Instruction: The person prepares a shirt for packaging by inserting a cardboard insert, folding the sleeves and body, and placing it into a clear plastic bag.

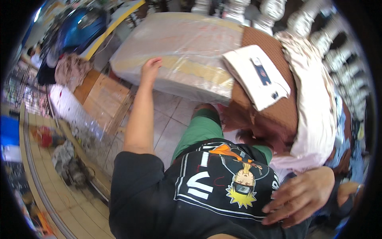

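Note:
My left hand [151,71] is stretched forward over the near edge of a long plastic-wrapped piece [179,46], like a padded bench or mattress, with tan tape bands. Its fingers are loosely bent and partly foreshortened; nothing shows in them. Whether it touches the plastic I cannot tell. My right hand [300,197] hovers in front of my black shirt at the lower right, fingers apart and holding nothing. Right of the plastic, a folded white cloth [248,69] with a dark printed panel lies on a brown textured cover [260,38]. Beside it hangs a long cream-pink cloth [312,95].
White balusters [274,12] line the back and right. At left are a wooden panel [105,97], a crumpled brownish cloth [73,69] and a blue shiny vehicle [81,28]. Lower left, a tiled strip [51,179] holds a grey machine part [75,173]. Another person's arm [348,193] shows lower right.

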Demonstrator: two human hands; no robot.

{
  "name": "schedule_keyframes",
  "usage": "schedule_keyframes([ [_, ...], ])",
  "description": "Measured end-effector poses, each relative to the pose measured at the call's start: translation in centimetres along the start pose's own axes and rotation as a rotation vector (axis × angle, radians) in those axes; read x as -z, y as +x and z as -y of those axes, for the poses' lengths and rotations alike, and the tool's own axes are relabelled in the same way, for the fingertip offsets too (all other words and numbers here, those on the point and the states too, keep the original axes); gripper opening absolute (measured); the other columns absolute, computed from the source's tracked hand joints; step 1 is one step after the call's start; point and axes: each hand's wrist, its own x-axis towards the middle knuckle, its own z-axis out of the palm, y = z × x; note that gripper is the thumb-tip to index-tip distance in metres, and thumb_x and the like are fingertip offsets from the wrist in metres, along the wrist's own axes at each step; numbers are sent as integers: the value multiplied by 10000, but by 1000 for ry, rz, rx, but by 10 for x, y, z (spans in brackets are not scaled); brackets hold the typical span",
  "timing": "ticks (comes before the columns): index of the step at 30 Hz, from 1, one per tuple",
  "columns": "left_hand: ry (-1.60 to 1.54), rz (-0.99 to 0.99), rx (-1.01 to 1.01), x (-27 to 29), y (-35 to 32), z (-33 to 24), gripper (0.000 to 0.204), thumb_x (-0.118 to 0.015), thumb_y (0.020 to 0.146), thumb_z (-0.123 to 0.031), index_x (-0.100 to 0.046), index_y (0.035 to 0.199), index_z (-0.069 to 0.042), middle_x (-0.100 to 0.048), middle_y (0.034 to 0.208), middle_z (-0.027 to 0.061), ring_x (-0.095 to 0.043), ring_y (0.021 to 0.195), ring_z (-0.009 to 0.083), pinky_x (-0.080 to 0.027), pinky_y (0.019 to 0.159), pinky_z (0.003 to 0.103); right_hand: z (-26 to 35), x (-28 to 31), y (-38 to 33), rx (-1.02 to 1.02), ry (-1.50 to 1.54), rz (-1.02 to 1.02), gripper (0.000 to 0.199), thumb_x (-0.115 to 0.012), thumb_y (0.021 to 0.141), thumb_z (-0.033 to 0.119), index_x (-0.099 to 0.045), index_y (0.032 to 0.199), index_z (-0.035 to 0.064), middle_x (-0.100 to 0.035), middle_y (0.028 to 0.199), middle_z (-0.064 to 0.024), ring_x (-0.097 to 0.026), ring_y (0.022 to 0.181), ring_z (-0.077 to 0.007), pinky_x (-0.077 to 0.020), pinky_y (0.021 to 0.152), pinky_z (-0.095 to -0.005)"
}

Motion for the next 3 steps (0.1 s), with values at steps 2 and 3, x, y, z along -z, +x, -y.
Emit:
schedule_keyframes([
  [2,-65,-25,-4,16,-1,4,258,-601,847,-179,-623,1079,-68,-645,977,6,-581,845,96,-422,721,234,2,4,1,55,-52,76,223,-441,894,100,-630,1008,66,-533,1284,-100,-485,1212,-284,-325,1033,-393],
  [3,-65,-77,6,37,-8,10,258,-601,847,-179,-623,1079,-68,-645,977,6,-581,845,96,-422,721,234,0,7,3,86,-55,177,223,-455,889,104,-629,1023,69,-536,1283,-86,-488,1209,-280,-317,1040,-390],
])
